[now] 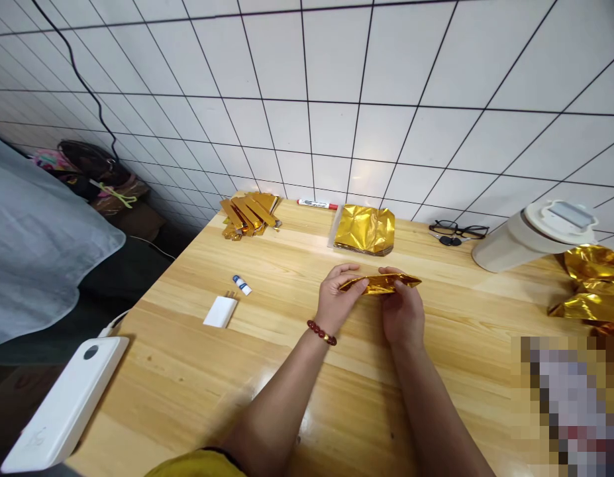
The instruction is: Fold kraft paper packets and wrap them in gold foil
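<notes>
Between my two hands, just above the wooden table (267, 371), is a piece of gold foil paper (381, 285) folded into a narrow, pointed shape. My left hand (336, 295), with a dark red bead bracelet (321, 332) at its wrist, pinches the left end with the thumb on the near side. At the other end, my right hand (405, 308) grips the foil paper, its thumb pressed on the near face and its fingers partly hidden behind. Beyond my hands lies a stack of flat gold foil sheets (365, 228). A heap of folded gold strips (250, 213) rests at the far left corner.
A red-and-white marker (316, 205) lies by the tiled wall. Glasses (458, 230) and a cream tumbler (528, 235) stand at the back right, near shaped gold foil (595, 285). At left are a white charger (220, 311), a small blue-white tube (242, 285) and a power bank (65, 404).
</notes>
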{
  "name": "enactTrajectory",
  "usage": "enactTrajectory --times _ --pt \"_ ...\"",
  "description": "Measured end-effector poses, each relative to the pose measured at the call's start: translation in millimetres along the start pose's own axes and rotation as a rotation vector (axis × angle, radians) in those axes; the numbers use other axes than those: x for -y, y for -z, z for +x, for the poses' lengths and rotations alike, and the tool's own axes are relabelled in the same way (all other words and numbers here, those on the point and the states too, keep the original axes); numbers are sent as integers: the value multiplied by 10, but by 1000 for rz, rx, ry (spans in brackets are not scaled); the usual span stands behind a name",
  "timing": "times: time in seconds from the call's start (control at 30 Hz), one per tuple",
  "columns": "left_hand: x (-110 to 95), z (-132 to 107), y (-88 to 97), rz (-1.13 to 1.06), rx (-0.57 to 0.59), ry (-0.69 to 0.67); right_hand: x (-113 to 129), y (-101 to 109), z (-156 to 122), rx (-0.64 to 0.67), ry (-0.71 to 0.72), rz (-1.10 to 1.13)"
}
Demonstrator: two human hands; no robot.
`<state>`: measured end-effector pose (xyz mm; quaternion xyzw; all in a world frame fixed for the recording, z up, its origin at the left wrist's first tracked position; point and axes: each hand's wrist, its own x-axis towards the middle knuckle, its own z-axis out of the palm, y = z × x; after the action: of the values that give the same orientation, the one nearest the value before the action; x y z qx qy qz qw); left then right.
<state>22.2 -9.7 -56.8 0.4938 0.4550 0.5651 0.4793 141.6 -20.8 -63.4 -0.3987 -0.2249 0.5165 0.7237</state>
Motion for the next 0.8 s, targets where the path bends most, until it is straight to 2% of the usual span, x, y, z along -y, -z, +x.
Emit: enactTrajectory --times 0.2,0.4,0.53,0.8 --pt "49 38 -1 -166 -106 93 -90 29 -34 -37 35 -202" --pt "38 36 -7 -164 -112 121 -78 58 -90 -63 111 -516" --pt "10 6 -23 -145 -99 155 -55 39 -89 -73 122 -491" --pt "4 -33 -37 -113 -24 133 -93 40 -77 -53 140 -450"
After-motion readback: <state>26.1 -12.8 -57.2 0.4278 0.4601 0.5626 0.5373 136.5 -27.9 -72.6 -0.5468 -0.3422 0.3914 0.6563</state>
